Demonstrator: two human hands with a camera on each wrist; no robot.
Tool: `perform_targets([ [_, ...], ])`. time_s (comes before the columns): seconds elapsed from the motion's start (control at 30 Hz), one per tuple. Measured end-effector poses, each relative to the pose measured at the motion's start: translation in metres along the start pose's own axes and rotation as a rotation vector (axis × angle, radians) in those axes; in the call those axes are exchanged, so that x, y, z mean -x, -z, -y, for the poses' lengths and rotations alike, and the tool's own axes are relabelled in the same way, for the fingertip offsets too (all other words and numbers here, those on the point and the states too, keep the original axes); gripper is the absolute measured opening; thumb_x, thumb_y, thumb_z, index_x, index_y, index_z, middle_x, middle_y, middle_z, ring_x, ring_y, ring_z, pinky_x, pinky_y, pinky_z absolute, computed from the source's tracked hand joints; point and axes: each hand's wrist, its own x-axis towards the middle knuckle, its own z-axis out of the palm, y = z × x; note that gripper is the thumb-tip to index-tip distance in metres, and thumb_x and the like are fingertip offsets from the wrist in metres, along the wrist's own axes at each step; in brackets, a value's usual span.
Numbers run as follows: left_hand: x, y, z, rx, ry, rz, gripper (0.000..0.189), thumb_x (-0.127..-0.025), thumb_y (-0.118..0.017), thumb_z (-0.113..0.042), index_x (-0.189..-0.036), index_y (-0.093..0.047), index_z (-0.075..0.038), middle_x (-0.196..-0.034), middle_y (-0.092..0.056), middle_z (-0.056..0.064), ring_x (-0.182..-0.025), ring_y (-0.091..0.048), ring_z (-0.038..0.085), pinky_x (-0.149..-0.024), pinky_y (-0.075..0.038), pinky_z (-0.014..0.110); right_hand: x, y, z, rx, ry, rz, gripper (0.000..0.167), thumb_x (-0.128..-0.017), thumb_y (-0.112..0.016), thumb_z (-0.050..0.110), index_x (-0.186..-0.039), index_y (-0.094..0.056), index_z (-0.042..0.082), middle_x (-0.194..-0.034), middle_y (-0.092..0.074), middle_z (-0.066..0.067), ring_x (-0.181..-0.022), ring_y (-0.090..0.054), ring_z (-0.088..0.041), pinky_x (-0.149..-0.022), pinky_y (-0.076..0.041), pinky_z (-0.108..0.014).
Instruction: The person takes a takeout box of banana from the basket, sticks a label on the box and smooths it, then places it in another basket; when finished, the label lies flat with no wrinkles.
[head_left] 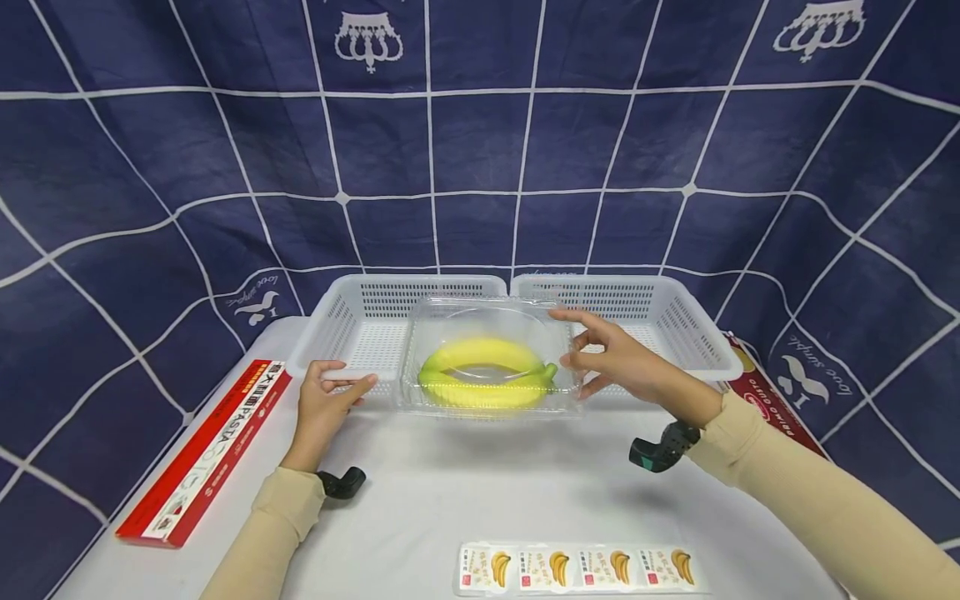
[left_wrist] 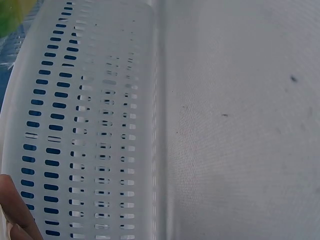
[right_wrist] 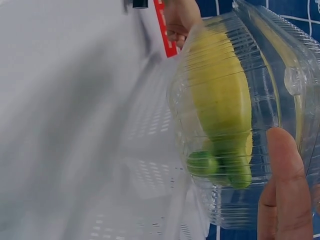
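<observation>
My right hand grips the right side of a clear plastic clamshell box, holding it up in front of two baskets. Inside the box lie two yellow bananas with green ends. The right wrist view shows the thumb pressed along the box's side and the green stems close to it. At the front rim of the left white basket, my left hand pinches the edge between thumb and fingers. That basket's slotted wall fills much of the left wrist view.
A second white basket stands to the right, beside the first. A red pasta box lies at the left, and another dark red box is partly hidden at the right. A strip of banana labels lies at the near edge.
</observation>
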Motion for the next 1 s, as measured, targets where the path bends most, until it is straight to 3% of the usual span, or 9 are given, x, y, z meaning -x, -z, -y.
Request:
perform_targets([
  [0.43,-0.001,0.0,0.002,0.023,0.021,0.0,0.063,-0.095,-0.085,-0.011,-0.14,-0.042,0.001,-0.091,-0.069,-0.002,-0.066,-0.068,0.007,-0.066,-0.059,0.023,0.032,0.006,-0.019,-0.027,0.02,-0.007,0.071,-0.098,-0.07,0.003,-0.162,-0.038,0.005,-0.111,-0.05,-0.017,-0.081,-0.063,-0.018,-0.065,-0.066,-0.044],
  [0.73,-0.001,0.0,0.001,0.022,0.026,-0.001,0.062,-0.095,-0.086,-0.012,-0.138,-0.043,-0.001,-0.086,-0.069,-0.007,-0.065,-0.069,0.009,-0.062,-0.057,0.024,0.056,0.008,-0.034,-0.05,0.064,0.002,0.068,-0.098,-0.069,0.002,-0.159,-0.039,0.005,-0.115,-0.049,-0.02,-0.08,-0.064,-0.018,-0.064,-0.066,-0.045],
  [1.0,-0.003,0.0,0.001,0.025,0.031,0.004,0.063,-0.096,-0.085,-0.013,-0.14,-0.042,-0.001,-0.086,-0.068,-0.008,-0.064,-0.067,0.006,-0.061,-0.055,0.023,0.076,0.013,-0.048,-0.021,0.059,-0.002,0.064,-0.098,-0.072,0.0,-0.154,-0.051,0.022,-0.121,-0.046,-0.023,-0.08,-0.065,-0.018,-0.064,-0.066,-0.045],
])
